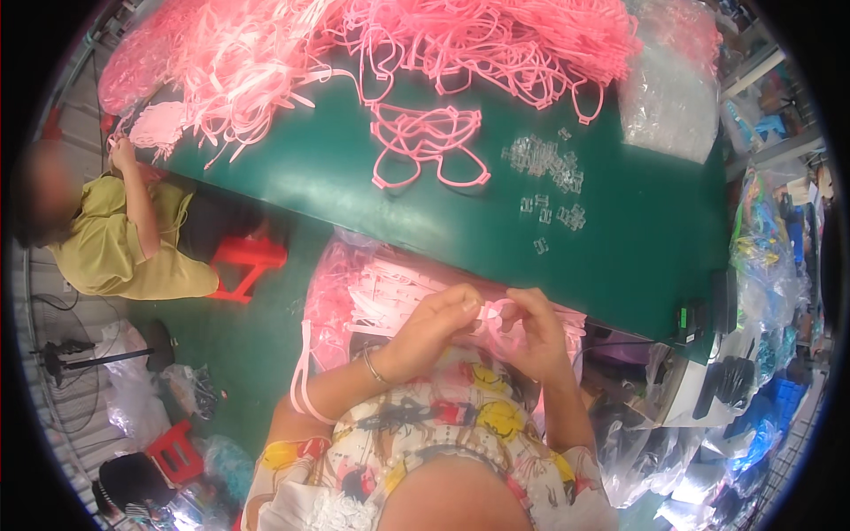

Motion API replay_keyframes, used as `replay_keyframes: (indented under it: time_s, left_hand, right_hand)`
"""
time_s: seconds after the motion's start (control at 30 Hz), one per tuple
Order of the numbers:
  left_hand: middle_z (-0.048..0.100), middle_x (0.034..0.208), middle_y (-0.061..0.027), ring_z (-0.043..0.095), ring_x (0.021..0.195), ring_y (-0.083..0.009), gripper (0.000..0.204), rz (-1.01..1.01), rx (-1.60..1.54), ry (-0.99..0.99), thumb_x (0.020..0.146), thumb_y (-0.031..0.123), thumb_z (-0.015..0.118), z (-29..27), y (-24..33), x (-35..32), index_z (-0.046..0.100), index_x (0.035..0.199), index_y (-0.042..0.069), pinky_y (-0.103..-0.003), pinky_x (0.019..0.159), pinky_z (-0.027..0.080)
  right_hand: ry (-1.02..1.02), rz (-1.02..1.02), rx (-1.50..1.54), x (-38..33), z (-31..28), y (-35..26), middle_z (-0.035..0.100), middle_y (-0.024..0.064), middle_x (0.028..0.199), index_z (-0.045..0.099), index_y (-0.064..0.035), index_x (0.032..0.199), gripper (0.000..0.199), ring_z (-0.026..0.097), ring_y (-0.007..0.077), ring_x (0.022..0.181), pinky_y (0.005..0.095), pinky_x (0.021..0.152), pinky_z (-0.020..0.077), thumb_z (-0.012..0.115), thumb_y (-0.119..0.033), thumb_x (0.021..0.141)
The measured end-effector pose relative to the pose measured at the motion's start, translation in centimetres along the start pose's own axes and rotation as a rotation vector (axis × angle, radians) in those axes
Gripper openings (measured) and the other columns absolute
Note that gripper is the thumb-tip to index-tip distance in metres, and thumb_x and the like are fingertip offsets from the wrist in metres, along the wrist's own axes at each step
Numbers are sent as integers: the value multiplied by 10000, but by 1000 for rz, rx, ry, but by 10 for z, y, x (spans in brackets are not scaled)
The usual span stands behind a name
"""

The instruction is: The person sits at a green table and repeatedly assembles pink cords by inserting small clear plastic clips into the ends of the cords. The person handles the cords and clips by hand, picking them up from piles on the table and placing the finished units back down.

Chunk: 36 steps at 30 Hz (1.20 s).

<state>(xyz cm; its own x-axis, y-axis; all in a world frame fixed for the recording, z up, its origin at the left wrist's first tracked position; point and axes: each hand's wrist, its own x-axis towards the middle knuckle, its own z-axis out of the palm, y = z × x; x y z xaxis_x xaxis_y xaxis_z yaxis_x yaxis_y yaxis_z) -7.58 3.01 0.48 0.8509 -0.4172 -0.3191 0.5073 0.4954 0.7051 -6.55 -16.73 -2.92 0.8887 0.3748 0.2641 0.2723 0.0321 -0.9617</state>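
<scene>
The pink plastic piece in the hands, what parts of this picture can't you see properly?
- Pink plastic frame piece: mostly covered by left hand and right hand, head view.
- Small clear plastic clips on green table: too tiny to tell shape.
- Pile of pink frames: cut off by top edge.

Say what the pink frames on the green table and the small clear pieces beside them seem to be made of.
Pink frames: likely flexible moulded plastic or rubber, matte; thin loops that bend and tangle. Clear pieces: probably hard transparent plastic, glossy; they glint. Green table: smooth, slightly shiny.
</scene>
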Motion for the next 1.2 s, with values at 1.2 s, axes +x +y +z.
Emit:
replay_keyframes:
  time_s: [1.2]
  left_hand:
    - [535, 755, -1, 472, 675, -75, 179, -102, 433, -162, 900, 162, 511, -37, 31, -6, 577, 811, 21, -242, 590, 404]
  right_hand:
    - [-315, 16, -548, 30, -16, -37, 493, 96, 813, 590, -53, 991, 366, 497, 243, 735, 329, 637, 398, 742, -140, 670]
